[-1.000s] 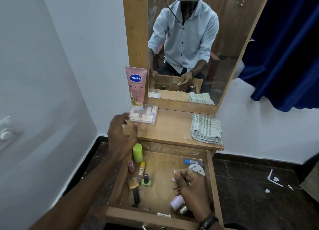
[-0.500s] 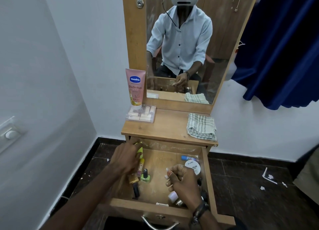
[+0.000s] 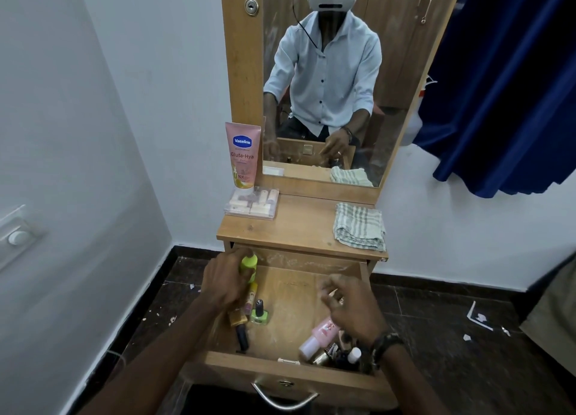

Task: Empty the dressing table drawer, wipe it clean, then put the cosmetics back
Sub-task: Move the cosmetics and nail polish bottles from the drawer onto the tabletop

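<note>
The wooden drawer point(image 3: 290, 374) of the dressing table stands pulled out below me. My left hand point(image 3: 226, 282) is at its far left corner, fingers closed around a lime-green bottle point(image 3: 248, 265). Below that hand lie a yellow tube point(image 3: 250, 296), a green nail polish point(image 3: 259, 312), a gold-capped item point(image 3: 236, 318) and a black tube point(image 3: 242, 338). My right hand point(image 3: 349, 308) hovers over the right side with fingers spread, blurred, holding nothing I can see. A pink bottle point(image 3: 319, 333) and several small cosmetics point(image 3: 343, 354) lie under it at the near right corner.
On the table top point(image 3: 299, 227) stand a pink Vaseline tube point(image 3: 243, 156), a clear box of small items point(image 3: 252, 206) and a folded checked cloth point(image 3: 360, 226). The mirror point(image 3: 327, 81) rises behind. A blue curtain point(image 3: 511, 87) hangs right. White walls close in on the left.
My left hand came down from the table top into the drawer and closed on the lime-green bottle. My right hand opened and shifted right, covering the white jar.
</note>
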Available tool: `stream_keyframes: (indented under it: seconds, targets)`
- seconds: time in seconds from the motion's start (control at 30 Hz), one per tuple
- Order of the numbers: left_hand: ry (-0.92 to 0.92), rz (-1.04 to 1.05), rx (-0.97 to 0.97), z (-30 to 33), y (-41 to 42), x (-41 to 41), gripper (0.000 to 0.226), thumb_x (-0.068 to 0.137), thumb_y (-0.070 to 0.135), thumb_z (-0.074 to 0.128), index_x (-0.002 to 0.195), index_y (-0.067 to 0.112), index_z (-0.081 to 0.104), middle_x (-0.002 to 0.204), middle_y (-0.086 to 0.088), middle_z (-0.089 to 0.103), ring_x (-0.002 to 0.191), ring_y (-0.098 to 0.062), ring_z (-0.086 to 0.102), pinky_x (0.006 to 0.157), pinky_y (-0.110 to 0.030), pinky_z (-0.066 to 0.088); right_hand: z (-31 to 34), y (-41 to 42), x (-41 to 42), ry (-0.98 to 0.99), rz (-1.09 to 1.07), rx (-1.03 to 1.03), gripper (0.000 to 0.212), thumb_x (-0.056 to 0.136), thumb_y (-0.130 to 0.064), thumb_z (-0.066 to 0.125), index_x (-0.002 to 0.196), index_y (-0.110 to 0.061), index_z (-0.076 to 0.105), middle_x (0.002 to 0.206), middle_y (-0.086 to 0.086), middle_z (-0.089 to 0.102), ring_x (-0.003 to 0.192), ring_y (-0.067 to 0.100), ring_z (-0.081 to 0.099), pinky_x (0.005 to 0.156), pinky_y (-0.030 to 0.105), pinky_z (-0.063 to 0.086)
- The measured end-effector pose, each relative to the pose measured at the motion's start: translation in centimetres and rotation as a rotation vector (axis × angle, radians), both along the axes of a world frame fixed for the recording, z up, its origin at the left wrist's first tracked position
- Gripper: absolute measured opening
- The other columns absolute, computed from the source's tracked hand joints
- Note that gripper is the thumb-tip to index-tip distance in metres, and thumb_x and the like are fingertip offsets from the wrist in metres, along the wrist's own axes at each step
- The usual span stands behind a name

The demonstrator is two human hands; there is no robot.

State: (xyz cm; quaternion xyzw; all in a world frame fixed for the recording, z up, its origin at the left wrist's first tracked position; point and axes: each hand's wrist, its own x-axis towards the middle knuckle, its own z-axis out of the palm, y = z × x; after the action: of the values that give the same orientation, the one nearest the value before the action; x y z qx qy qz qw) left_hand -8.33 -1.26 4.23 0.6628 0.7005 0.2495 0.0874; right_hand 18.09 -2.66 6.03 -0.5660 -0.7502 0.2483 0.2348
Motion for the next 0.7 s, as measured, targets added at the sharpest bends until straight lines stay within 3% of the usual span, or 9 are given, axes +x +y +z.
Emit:
stream_keyframes:
  seconds: [0.1,0.17,0.23,0.37,0.53,0.7]
  targets:
    - [-0.07,-0.014,0.037,-0.1,-0.5,0.4,0.032,0.082,0.026,0.074,0.113,0.026,0.065,0.114,0.002,0.071,0.096,-0.023,0.066,0.077,-0.035,0.053,-0.6,0.3,-1.6,-0.457,0.349,-0.083,0.043,0.078,-0.008,0.072,0.117,-0.025,0.066,0.114,-0.006,0.067,0.106,0.012,0.059,0.091,0.035,0.05]
    - [-0.114,-0.02,0.089,0.0,-0.9,0.3,0.035,0.078,0.027,0.077,0.111,0.024,0.067,0.107,0.002,0.072,0.092,-0.022,0.067,0.074,-0.032,0.051,-1.1,0.4,-2.5,-0.725,0.487,-0.063,0.045,0.078,-0.014,0.075,0.121,-0.023,0.063,0.119,0.002,0.064,0.113,0.025,0.054,0.094,0.042,0.043]
    - [-0.139,0.001,0.156,0.2,-1.3,0.1,0.036,0.074,0.031,0.079,0.108,0.022,0.07,0.096,0.003,0.074,0.082,-0.019,0.067,0.068,-0.029,0.049,-1.7,0.6,-3.1,-0.874,0.558,-0.043,0.043,0.081,-0.015,0.073,0.122,-0.022,0.063,0.122,0.006,0.061,0.116,0.031,0.05,0.095,0.047,0.038]
    - [-0.251,0.08,0.345,1.9,-1.6,0.2,0.039,0.068,0.044,0.07,0.1,0.021,0.072,0.076,0.005,0.069,0.065,-0.017,0.062,0.06,-0.031,0.052,-2.2,0.9,-3.4,-0.981,0.624,-0.063,0.039,0.082,-0.018,0.072,0.12,-0.019,0.062,0.122,0.01,0.057,0.116,0.035,0.049,0.096,0.051,0.038]
    - [-0.525,0.209,0.504,5.7,-0.2,0.4,0.038,0.076,0.023,0.083,0.11,0.012,0.071,0.098,-0.002,0.073,0.081,-0.015,0.067,0.066,-0.024,0.054,-2.6,0.7,-3.7,-1.039,0.645,-0.033,0.035,0.084,-0.02,0.068,0.117,-0.009,0.061,0.121,0.016,0.053,0.113,0.039,0.049,0.092,0.051,0.039]
    - [-0.646,0.268,0.52,7.3,2.6,-0.8,0.045,0.081,0.019,0.08,0.121,0.006,0.066,0.117,-0.01,0.07,0.095,-0.02,0.069,0.079,-0.032,0.059,-2.7,0.6,-3.2,-0.969,0.617,-0.008,0.035,0.083,-0.014,0.067,0.116,-0.009,0.057,0.118,0.013,0.057,0.111,0.037,0.052,0.091,0.048,0.038]
